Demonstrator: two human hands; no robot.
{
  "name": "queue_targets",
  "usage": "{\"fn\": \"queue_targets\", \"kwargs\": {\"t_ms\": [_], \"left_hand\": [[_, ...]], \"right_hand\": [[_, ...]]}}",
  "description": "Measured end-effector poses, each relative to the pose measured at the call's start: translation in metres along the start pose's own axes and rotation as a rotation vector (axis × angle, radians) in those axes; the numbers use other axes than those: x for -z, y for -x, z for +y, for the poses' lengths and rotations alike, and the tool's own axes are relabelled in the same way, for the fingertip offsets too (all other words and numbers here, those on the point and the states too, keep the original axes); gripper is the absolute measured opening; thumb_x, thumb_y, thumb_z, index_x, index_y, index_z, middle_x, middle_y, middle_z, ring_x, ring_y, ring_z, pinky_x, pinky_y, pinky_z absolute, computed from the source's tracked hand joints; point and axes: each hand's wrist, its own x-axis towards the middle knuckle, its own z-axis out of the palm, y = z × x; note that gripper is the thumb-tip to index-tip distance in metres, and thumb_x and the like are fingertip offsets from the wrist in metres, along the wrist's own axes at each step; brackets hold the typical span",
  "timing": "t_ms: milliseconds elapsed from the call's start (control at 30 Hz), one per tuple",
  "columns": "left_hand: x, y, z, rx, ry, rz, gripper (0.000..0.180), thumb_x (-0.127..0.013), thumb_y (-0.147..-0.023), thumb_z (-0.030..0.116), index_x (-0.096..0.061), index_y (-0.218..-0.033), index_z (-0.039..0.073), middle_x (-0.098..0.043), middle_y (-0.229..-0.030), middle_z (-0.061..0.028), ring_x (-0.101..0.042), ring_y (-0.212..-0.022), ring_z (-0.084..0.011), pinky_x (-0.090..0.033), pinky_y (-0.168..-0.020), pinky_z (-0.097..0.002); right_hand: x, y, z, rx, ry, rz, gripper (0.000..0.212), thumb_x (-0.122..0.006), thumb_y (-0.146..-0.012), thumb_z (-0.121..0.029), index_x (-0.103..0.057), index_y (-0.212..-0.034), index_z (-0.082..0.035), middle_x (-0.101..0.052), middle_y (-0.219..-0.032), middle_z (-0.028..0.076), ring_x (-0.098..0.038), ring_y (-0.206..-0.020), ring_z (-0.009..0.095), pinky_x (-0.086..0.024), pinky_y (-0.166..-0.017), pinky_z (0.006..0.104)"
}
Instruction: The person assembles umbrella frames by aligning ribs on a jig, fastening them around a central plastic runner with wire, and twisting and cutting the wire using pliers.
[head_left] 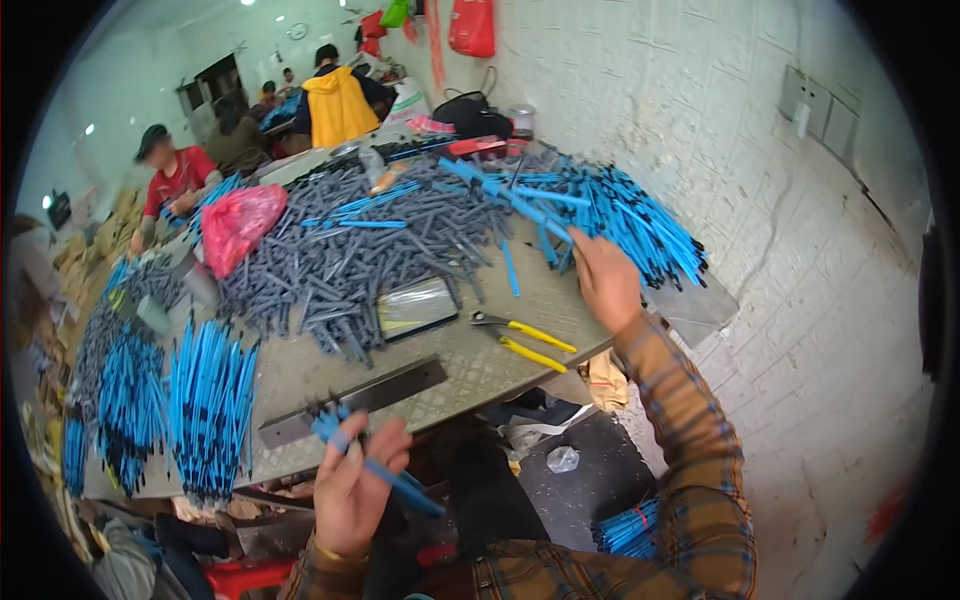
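My left hand [358, 490], low at the table's front edge, holds a small bunch of slim blue tubes [408, 487] with black ends. They slant across my palm and are blurred by motion. My right hand [606, 282] reaches over the far right of the table, its fingers closed on long blue tubes [525, 207] that point to the upper left. Just beyond it lies a heap of blue tubes [640, 225] with black tips. Cutting pliers [520, 338] with yellow handles rest on the table, left of my right forearm. Between my hands is a dark metal bar [355, 400].
A large pile of grey tube-like parts [350, 250] covers the table's middle, with a pink plastic bag [240, 228] on it. Bundled blue tubes [212, 410] stand at the left. A film-wrapped box [418, 308] lies nearby. People [340, 105] sit farther back. A wall [790, 300] rises at right.
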Motion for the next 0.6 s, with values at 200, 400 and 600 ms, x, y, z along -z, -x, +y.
{"fn": "queue_targets", "kwargs": {"t_ms": [200, 400, 600], "left_hand": [[-0.018, -0.049, -0.009, -0.426, -0.054, 0.054, 0.021, -0.049, -0.089, 0.009, -0.05, -0.109, 0.003, -0.058, -0.105, -0.0195, -0.057, -0.098, -0.0282, -0.044, -0.089, -0.0394], [0.003, -0.038, -0.003, -0.295, -0.032, -0.004, 0.014, -0.052, -0.087, 0.008, -0.05, -0.101, 0.005, -0.06, -0.087, -0.0116, -0.057, -0.086, -0.0218, -0.045, -0.08, -0.0353], [-0.026, -0.002, 0.007, -0.081, 0.187, -0.028, 0.012, -0.051, -0.087, 0.009, -0.051, -0.099, 0.007, -0.058, -0.078, -0.0074, -0.051, -0.066, -0.0163, -0.041, -0.062, -0.0311]], "right_hand": [[0.049, 0.077, -0.123, 0.177, -0.217, -0.314, 0.032, -0.054, -0.079, -0.006, -0.057, -0.111, -0.007, -0.05, -0.071, 0.008, -0.05, -0.062, 0.026, -0.041, -0.054, 0.0361], [0.059, 0.092, -0.119, 0.071, -0.533, -0.299, 0.029, -0.052, -0.084, -0.012, -0.056, -0.112, -0.007, -0.057, -0.08, 0.009, -0.054, -0.068, 0.028, -0.045, -0.059, 0.0358], [-0.001, 0.046, 0.0, -0.477, 0.018, -0.208, 0.04, -0.052, -0.086, -0.026, -0.048, -0.117, -0.001, -0.06, -0.092, 0.016, -0.059, -0.084, 0.034, -0.048, -0.067, 0.0414]]}}
